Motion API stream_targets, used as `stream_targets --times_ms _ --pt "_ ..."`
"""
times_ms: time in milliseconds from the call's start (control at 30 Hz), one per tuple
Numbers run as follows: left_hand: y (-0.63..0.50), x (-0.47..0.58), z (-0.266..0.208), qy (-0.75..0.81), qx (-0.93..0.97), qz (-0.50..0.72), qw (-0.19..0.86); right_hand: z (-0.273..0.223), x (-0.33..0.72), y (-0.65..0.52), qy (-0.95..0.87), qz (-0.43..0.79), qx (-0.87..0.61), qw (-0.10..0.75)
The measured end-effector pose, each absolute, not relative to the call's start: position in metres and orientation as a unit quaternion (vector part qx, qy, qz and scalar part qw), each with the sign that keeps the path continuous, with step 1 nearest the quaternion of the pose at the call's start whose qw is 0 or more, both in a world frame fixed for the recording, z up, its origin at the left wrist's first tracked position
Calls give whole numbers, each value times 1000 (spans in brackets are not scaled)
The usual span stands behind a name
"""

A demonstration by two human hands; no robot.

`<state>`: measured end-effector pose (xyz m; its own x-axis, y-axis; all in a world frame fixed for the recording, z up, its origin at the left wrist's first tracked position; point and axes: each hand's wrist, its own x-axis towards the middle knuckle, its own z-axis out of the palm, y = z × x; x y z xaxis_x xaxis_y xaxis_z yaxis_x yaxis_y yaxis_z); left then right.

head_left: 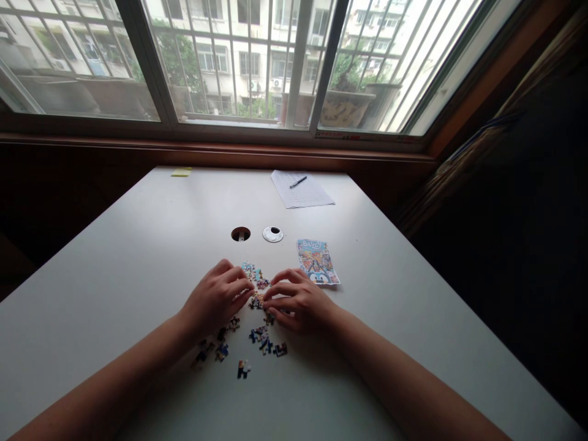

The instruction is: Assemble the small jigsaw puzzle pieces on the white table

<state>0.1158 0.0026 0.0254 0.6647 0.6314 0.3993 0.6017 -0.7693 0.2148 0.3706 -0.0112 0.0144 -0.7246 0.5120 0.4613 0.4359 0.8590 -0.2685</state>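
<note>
Colourful jigsaw puzzle pieces lie on the white table. A small cluster of puzzle pieces (pixel 256 300) sits between my two hands. My left hand (pixel 220 291) is closed, its fingertips pinched at the left edge of this cluster. From the right, my right hand (pixel 298 300) bends its fingers onto the cluster's other edge, thumb tucked below. Further puzzle pieces (pixel 248 269) show just beyond the fingertips. Nearer to me are a group of pieces (pixel 261 338), a single loose piece (pixel 244 369) and darker pieces (pixel 222 350) partly beneath my left wrist.
A printed picture sheet (pixel 316 262) lies beyond my right hand. Farther off are a round cable hole (pixel 241 234), its metal cover (pixel 272 234), papers (pixel 301 193) with a pen (pixel 298 182), and yellow sticky notes (pixel 181 172). A barred window rises behind the table (pixel 114 245).
</note>
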Motion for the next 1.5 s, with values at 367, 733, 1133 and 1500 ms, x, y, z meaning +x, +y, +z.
stream_targets --times_ms 367,733,1133,1500 --pt "0 103 32 206 967 149 -14 14 371 -12 -921 79 -255 283" --pt "0 106 26 224 961 157 -27 13 375 -9 -892 79 -305 323" --pt "3 103 23 219 963 156 -34 11 373 -7 -914 68 -291 274" --pt "4 101 28 227 962 152 -12 12 373 -8 -921 59 -285 259"
